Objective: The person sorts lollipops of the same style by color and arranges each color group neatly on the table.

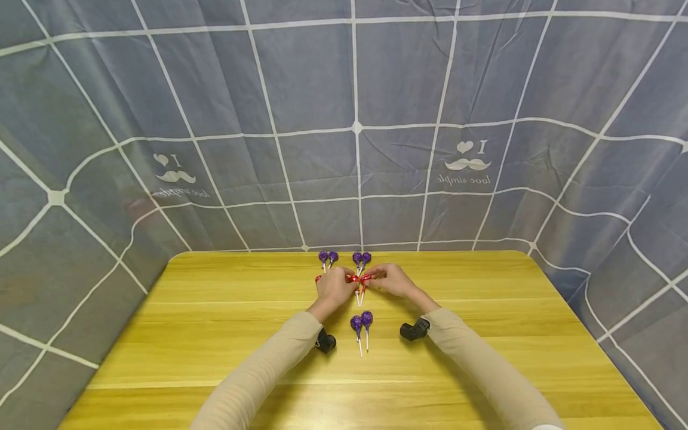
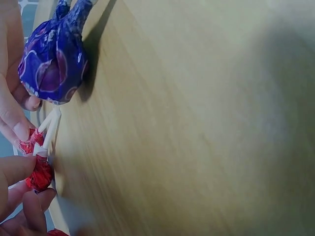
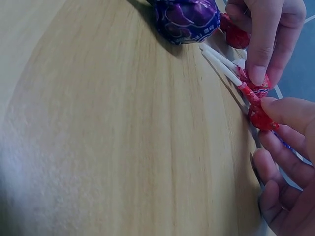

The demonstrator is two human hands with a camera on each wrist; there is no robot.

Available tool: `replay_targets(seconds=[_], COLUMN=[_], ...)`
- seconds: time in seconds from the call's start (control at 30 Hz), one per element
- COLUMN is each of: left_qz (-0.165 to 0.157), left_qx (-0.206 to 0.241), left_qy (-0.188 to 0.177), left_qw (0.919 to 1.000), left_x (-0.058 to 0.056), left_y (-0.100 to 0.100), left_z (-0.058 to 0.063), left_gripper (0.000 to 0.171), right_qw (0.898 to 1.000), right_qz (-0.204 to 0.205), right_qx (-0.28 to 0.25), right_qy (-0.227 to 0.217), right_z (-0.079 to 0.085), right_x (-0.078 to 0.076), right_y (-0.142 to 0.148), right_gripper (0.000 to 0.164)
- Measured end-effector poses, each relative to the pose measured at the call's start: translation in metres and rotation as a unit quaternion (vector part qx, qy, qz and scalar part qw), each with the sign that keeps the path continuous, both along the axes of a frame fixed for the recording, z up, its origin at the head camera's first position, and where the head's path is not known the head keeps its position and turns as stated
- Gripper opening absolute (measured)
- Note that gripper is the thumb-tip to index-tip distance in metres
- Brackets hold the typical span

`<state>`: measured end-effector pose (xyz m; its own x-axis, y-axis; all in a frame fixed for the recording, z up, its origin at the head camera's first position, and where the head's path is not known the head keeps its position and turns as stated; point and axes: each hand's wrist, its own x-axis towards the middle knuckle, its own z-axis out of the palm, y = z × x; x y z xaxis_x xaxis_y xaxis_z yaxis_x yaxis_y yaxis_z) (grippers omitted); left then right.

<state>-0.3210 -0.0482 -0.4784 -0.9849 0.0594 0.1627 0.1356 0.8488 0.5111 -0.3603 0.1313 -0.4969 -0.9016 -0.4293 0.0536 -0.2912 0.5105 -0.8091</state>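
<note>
Two red-wrapped lollipops lie side by side, their white sticks pointing toward me. My left hand point(image 1: 335, 286) pinches the head of the left red lollipop point(image 2: 40, 174) between thumb and fingers. The right red lollipop point(image 3: 261, 116) is pinched by my right hand point(image 1: 393, 280). In the right wrist view, the two sticks point(image 3: 221, 64) come together at their ends. Another red lollipop point(image 3: 236, 37) shows beyond my left hand, partly hidden by it. Nearer to me lies a pair of purple lollipops point(image 1: 367, 318), apart from both hands.
Toward the table's back edge lie two more pairs of purple lollipops, one at left point(image 1: 323, 257) and one just behind the hands point(image 1: 357, 258). The wooden table point(image 1: 215, 334) meets a grey checked curtain point(image 1: 312, 167). Black wrist cameras point(image 1: 414, 329) hang under both sleeves.
</note>
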Motion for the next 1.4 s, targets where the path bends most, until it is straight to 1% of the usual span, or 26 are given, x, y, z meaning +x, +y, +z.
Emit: replay_targets(seconds=[0.1,0.33,0.53,0.8,0.97,1.23,1.33,1.4], left_qz=[-0.002,-0.001,-0.009,-0.007,-0.009,-0.001,-0.003,-0.004], left_qx=[0.0,-0.001,0.012,0.007,0.007,0.013,0.026,0.039], left_qy=[0.001,0.011,0.008,-0.001,0.001,0.001,0.001,0.0], left_qw=[1.0,0.9999,0.9998,0.9999,0.9999,0.9999,0.9997,0.9992], left_x=[0.0,0.001,0.003,0.002,0.003,0.008,0.011,0.014], left_y=[0.001,0.002,0.002,0.002,0.0,-0.005,-0.008,-0.011], left_z=[0.0,0.001,0.004,0.006,0.007,0.012,0.012,0.012], left_gripper=[0.028,0.028,0.029,0.029,0.03,0.028,0.028,0.028], right_qw=[1.0,1.0,1.0,1.0,1.0,1.0,1.0,1.0], right_qz=[0.007,0.028,0.019,0.02,0.02,0.023,0.016,0.003], right_qx=[-0.001,-0.004,0.003,0.001,0.002,0.0,-0.003,-0.003], right_qy=[0.007,0.005,-0.004,-0.01,-0.015,0.005,0.013,0.011], right_z=[0.0,0.002,0.001,0.002,0.003,0.005,0.006,0.007], right_x=[-0.001,0.0,-0.001,-0.001,0.0,0.006,0.009,0.013], right_y=[0.001,0.003,0.006,0.006,0.006,0.011,0.014,0.016], right_gripper=[0.027,0.027,0.03,0.033,0.034,0.033,0.032,0.032])
